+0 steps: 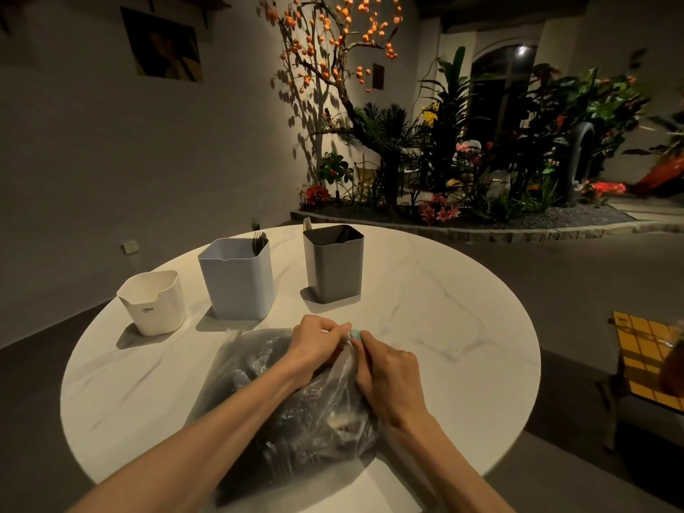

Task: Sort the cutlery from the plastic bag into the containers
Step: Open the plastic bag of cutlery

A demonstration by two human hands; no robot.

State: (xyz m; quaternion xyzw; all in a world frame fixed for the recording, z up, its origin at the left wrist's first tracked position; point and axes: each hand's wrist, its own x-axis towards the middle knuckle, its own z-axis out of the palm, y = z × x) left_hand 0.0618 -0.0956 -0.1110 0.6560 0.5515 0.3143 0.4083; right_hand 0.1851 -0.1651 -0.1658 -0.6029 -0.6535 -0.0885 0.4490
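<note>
While the plastic bag (281,409) lay nearer the person than the grey container (333,264) | left hand (318,346), right hand (388,375) pinched its tied neck | film looked limp, slippery; grip at the knot.

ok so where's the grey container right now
In the head view the grey container stands upright on the far side of the table, right of the taller pale blue container and beyond the plastic bag the hands are working on.
</note>
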